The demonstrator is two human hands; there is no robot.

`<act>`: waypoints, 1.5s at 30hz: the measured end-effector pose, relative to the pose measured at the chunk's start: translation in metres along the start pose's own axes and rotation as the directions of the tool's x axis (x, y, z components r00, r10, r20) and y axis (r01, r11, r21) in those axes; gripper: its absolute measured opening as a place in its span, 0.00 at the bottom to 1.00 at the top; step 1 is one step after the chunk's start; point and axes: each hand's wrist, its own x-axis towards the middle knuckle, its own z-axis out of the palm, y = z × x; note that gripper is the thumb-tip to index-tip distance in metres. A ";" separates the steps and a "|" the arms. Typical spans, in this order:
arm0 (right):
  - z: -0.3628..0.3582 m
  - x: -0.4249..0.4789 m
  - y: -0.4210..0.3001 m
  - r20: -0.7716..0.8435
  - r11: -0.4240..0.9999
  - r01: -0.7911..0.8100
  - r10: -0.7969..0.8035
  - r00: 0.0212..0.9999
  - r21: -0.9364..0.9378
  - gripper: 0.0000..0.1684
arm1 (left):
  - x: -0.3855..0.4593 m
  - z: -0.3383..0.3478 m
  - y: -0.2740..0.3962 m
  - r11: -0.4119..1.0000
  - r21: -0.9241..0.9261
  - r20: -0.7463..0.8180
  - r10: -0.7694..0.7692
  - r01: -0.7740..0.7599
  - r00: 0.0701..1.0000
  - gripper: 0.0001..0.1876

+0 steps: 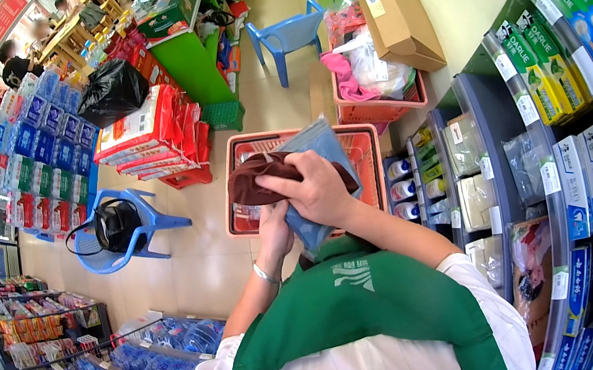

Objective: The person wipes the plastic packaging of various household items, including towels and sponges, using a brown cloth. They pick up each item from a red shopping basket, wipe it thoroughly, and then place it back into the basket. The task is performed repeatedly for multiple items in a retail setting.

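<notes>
My right hand (pixel 321 189) grips a folded dark brown cloth item (pixel 248 180), its thumb and fingers pressed over the fabric. Beneath the cloth lies a clear zip-top plastic bag (pixel 319 143) with something blue-grey in it. My left hand (pixel 276 229) holds the near side of the bundle from below; its fingers are partly hidden by the cloth. Both things are held above a salmon-red plastic basket (pixel 374 172). Part of the basket's inside shows clear plastic packaging (pixel 247 212), the rest being covered by my hands and the bundle.
Toothpaste and toothbrush shelves (pixel 547 155) rise close on my right. A second red basket (pixel 377 107) holds bags, with a cardboard box (pixel 397 15) leaning over it. Left stand a blue chair (pixel 162 226) bearing a black handbag (pixel 118 226) and stacked red-white sacks (pixel 145 125). Another blue chair (pixel 289 36) stands beyond.
</notes>
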 end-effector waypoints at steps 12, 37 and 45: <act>-0.031 -0.007 0.030 -0.238 0.961 -0.273 0.275 0.932 0.041 0.25 | -0.003 0.005 0.023 0.988 0.093 0.118 0.109 -0.120 0.987 0.29; 0.007 -0.078 0.022 0.300 0.977 0.002 -0.068 0.951 0.216 0.22 | 0.039 0.017 0.074 0.944 -0.273 -0.007 0.193 -0.187 0.981 0.29; -0.007 -0.065 0.063 0.664 -0.425 -0.511 0.520 0.537 0.747 0.33 | 0.043 0.013 0.074 0.925 -0.339 -0.055 0.162 -0.171 0.985 0.30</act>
